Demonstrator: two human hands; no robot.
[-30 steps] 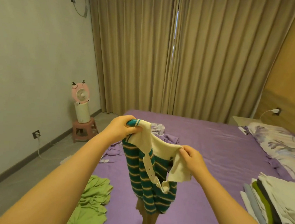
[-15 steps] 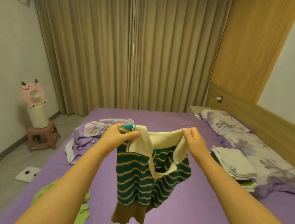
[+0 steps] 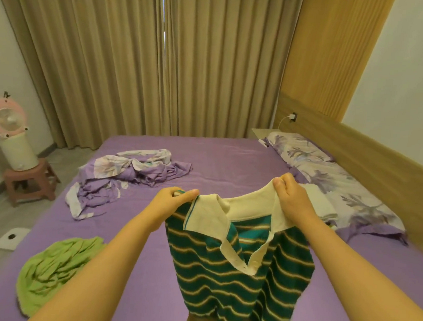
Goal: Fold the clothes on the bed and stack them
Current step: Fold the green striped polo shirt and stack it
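Observation:
A green polo shirt [image 3: 236, 279] with cream stripes and a cream collar hangs in the air over the purple bed [image 3: 230, 162]. My left hand [image 3: 169, 205] pinches its left shoulder near the collar. My right hand [image 3: 293, 202] grips the right side of the collar, slightly higher. The shirt faces me with its placket unbuttoned and its lower part dangling. A crumpled light green garment [image 3: 55, 267] lies at the bed's near left. A stack of folded clothes [image 3: 320, 207] sits by the pillows, mostly hidden behind my right hand.
A rumpled purple floral sheet [image 3: 128, 176] lies at the bed's far left. Floral pillows [image 3: 330, 180] line the wooden headboard on the right. A pink fan [image 3: 8, 129] stands on a stool [image 3: 29, 181] by the left wall. A white scale [image 3: 12, 237] lies on the floor.
My view swung right and tilted down. My hands spread the collar wider, so the shirt hangs more open and flatter than before.

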